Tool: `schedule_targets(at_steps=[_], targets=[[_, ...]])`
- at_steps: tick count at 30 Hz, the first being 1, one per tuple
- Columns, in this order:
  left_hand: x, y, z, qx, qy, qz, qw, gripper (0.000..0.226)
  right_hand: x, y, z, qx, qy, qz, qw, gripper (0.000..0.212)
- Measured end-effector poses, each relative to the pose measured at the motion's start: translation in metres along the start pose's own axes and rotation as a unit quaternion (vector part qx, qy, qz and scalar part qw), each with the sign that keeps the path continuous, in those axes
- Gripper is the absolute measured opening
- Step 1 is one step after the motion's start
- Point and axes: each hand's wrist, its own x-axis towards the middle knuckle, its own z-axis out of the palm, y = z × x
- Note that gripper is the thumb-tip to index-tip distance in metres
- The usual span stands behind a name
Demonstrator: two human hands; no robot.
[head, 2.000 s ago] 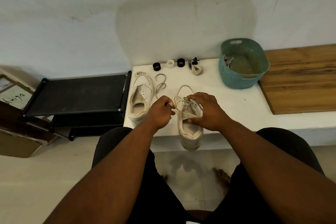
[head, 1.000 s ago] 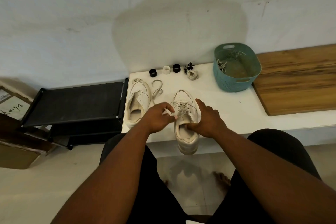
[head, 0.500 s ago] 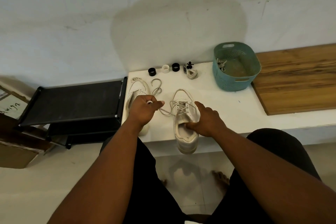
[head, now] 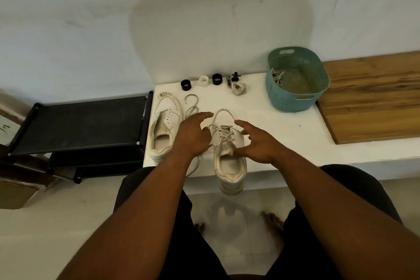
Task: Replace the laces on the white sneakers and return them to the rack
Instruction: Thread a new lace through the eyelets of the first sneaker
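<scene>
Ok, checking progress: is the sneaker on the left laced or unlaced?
Unlaced. The left sneaker shows bare eyelets, while the sneaker between the hands has lace crossing its front.

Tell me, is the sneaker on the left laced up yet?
No, the left sneaker shows bare eyelets, while the right sneaker has laces.
</scene>
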Motion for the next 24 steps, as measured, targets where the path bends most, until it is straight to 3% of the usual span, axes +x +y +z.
schedule_targets(at_steps=[5,9,11,13,15,17,18,21,24], targets=[[0.020,-0.013,0.024,-0.061,-0.117,-0.069,0.989,0.065,0.011,-0.004,-0.006,0.054,0.020,-0.023,0.998,0.092],[0.029,-0.018,0.023,-0.053,-0.076,-0.083,0.992,0.063,0.031,0.000,-0.006,0.076,0.049,-0.013,0.996,0.080],[0.029,-0.015,0.016,-0.143,-0.077,-0.095,0.982,0.058,0.041,0.000,-0.005,0.089,0.083,-0.005,0.993,0.066],[0.027,-0.006,0.004,-0.284,-0.066,-0.100,0.951,0.046,0.047,-0.004,-0.003,0.081,0.138,-0.024,0.987,0.043],[0.026,0.004,-0.012,-0.446,-0.062,-0.088,0.889,0.042,0.048,-0.012,0.000,0.075,0.182,-0.072,0.978,0.021],[0.027,0.011,-0.024,-0.553,-0.082,-0.063,0.827,0.045,0.047,-0.020,0.004,0.094,0.172,-0.131,0.972,0.012],[0.027,0.014,-0.027,-0.565,-0.092,-0.041,0.819,0.047,0.047,-0.024,0.007,0.097,0.153,-0.159,0.971,0.012],[0.026,0.020,-0.020,-0.463,-0.090,0.038,0.881,0.042,0.048,-0.030,0.017,0.068,0.101,-0.188,0.975,0.023],[0.026,0.018,-0.010,-0.384,-0.035,0.038,0.922,0.032,0.048,-0.031,0.022,0.079,0.114,-0.174,0.975,0.013]])
